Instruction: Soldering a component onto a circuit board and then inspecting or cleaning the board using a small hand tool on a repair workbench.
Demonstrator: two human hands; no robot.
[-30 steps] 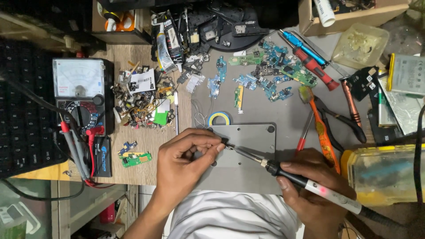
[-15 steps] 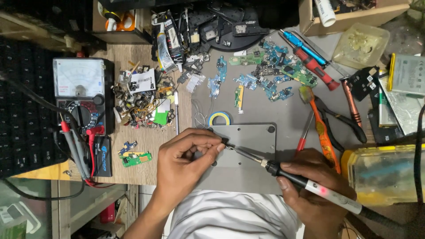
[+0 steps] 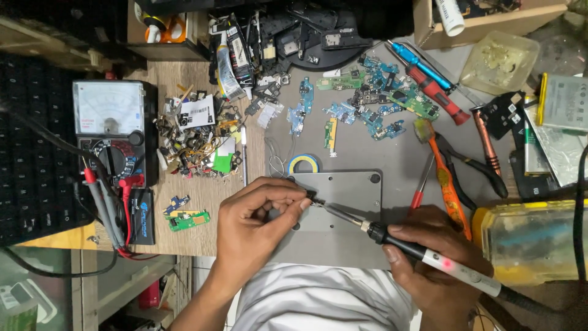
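My left hand (image 3: pixel 257 224) pinches a tiny dark component (image 3: pixel 311 199) between thumb and forefinger over a grey metal work plate (image 3: pixel 352 190). My right hand (image 3: pixel 438 270) grips a soldering iron (image 3: pixel 422 251) with a black grip, a white body and a red light. Its metal tip points left and touches the small component at my left fingertips.
An analog multimeter (image 3: pixel 113 132) with red and black probes stands at the left. A heap of small parts (image 3: pixel 199 144) and several blue-green circuit boards (image 3: pixel 367 101) lie behind the plate. Screwdrivers, pliers (image 3: pixel 450 178), a yellow-lidded box (image 3: pixel 530 239) and a tape roll (image 3: pixel 304 163) lie nearby.
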